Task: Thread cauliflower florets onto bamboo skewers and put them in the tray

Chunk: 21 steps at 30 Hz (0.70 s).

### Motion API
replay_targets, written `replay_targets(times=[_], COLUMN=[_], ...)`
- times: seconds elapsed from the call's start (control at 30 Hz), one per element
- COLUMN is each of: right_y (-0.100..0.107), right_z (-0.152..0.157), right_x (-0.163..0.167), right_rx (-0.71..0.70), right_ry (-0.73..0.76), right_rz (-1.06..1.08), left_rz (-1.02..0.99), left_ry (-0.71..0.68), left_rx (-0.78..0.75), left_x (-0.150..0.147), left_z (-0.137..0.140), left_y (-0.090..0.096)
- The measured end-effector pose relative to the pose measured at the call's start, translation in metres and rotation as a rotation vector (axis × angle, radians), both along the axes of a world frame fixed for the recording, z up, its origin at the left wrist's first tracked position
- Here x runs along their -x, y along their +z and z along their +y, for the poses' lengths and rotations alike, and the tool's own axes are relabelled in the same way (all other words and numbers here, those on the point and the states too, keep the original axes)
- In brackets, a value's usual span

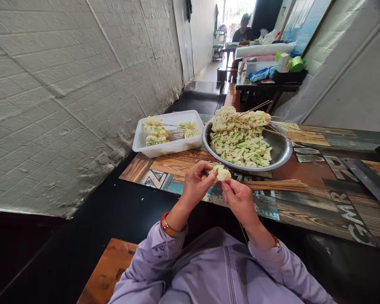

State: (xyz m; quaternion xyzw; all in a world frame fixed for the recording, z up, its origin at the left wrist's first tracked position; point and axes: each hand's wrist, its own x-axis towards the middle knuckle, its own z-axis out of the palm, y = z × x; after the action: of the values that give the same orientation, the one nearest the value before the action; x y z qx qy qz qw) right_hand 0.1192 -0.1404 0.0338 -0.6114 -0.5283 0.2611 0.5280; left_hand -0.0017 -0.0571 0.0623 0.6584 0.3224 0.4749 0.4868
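My left hand pinches a pale cauliflower floret above the near edge of the table. Closed beside it, my right hand has its fingertips at the floret's lower right side. A thin bamboo skewer runs down from under the right palm; its upper end is hidden by the fingers and floret. Just beyond my hands stands a metal bowl heaped with cauliflower pieces, with several skewers lying across the top. Loose bamboo skewers lie on the table to the right of my hands.
A white plastic tray at the bowl's left holds skewered cauliflower. A broad metal blade lies at the table's right. Farther back, a person sits behind a cluttered table. A brick-patterned wall borders the left.
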Motion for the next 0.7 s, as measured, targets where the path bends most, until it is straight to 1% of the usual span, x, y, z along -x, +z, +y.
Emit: replay_targets(times=[0.1, 0.17, 0.23, 0.3, 0.37, 0.43, 0.57, 0.7], right_y=[-0.002, -0.003, -0.003, -0.004, -0.005, -0.005, -0.006, -0.01], right_z=[0.003, 0.005, 0.006, 0.006, 0.005, 0.005, 0.004, 0.009], right_x=[-0.002, -0.003, -0.002, -0.001, 0.0, 0.002, 0.003, -0.001], right_rx=[0.075, 0.128, 0.154, 0.16, 0.162, 0.167, 0.173, 0.18], right_ry=[0.085, 0.13, 0.144, 0.14, 0.13, 0.126, 0.125, 0.17], right_rz=[0.179, 0.314, 0.412, 0.457, 0.464, 0.453, 0.439, 0.43], left_rz=[-0.007, -0.055, -0.145, -0.23, -0.26, -0.25, -0.212, -0.151], left_ry=[-0.019, -0.03, -0.035, -0.058, -0.09, -0.099, -0.064, -0.09], left_rx=[0.064, 0.166, 0.273, 0.364, 0.421, 0.428, 0.384, 0.377], left_x=[0.001, 0.001, 0.0, -0.002, -0.004, -0.005, -0.004, -0.002], left_z=[0.002, 0.002, 0.002, 0.002, 0.001, 0.0, 0.002, 0.012], left_y=[-0.001, -0.002, -0.002, -0.002, -0.003, -0.005, -0.009, -0.01])
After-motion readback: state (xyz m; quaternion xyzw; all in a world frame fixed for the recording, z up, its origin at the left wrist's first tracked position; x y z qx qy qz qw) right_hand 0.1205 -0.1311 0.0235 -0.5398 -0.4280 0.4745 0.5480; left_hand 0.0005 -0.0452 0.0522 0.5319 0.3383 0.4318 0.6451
